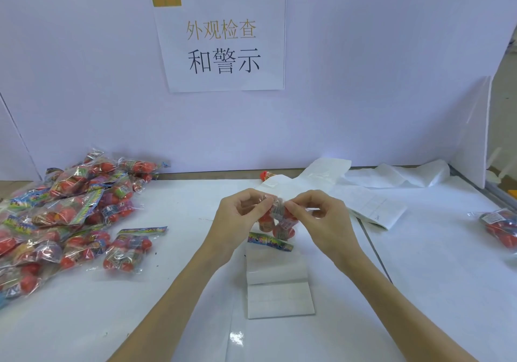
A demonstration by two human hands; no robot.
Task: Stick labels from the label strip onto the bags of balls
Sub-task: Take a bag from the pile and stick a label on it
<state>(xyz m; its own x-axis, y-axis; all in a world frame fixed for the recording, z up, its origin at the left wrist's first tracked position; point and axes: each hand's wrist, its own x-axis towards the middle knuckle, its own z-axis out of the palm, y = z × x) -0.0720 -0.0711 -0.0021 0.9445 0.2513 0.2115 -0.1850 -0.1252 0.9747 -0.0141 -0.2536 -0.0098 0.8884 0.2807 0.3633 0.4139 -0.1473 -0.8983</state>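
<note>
Bags of balls are the whole job, and one bag (275, 223) is up off the table between my two hands, over the middle of the white table (433, 277). My left hand (240, 216) has its fingers curled round the bag's upper left side, and my right hand (321, 216) pinches at its top, where a small printed label (278, 209) sits against the plastic. I judge that I am pressing that label down, though my fingertips cover its edges and I cannot tell whether it is fully stuck.

As for progress, a big pile of bags (67, 216) lies to my left, and I take most of those as still waiting, since I can make out no fresh labels on them from here. One bag (500, 228) at the far right edge shows a pale label on top, so I count it as done; it is cut off by the frame, and any others beyond it are out of sight.

Label strip (369, 206) runs from behind my hands toward the right, with folded backing paper (279, 286) lying under my wrists. How many labels remain on it I cannot read. A small red thing (265, 175) behind the strip is half hidden.
</note>
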